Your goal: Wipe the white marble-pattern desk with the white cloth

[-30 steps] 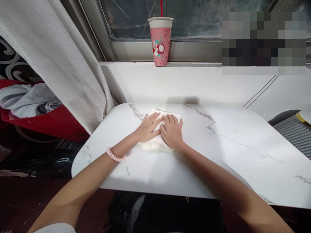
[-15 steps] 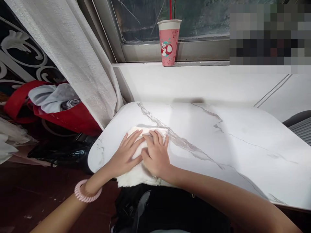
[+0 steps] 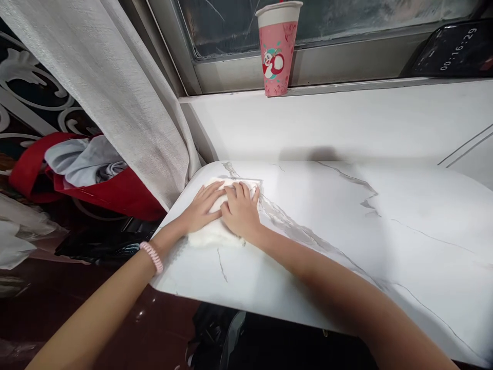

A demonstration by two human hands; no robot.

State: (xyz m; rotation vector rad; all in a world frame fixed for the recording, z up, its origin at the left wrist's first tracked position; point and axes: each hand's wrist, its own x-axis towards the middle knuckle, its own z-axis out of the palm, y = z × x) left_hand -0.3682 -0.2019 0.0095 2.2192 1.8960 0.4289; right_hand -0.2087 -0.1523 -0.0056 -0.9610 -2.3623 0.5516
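Note:
A white fluffy cloth (image 3: 210, 235) lies on the white marble-patterned table (image 3: 269, 288), near its left end. Both palms press down on it from above. My left hand (image 3: 201, 206) rests flat on the cloth's left part with fingers spread, a pink coil band around the wrist. Beside it, my right hand (image 3: 242, 210) lies on the cloth's right part, its fingers stretched forward and slightly bent. The two hands touch or nearly touch at the thumbs. Much of the cloth is hidden under them.
A pink paper cup (image 3: 278, 56) with a red straw stands on the window sill. A phone (image 3: 454, 51) showing a timer leans at the right. A pale curtain (image 3: 111, 82) hangs at left, beside a red bag (image 3: 103, 198) holding grey cloth.
Both hands have slid the cloth away from the table's near edge, toward the wall. The view has also shifted, and the table's front edge shows more.

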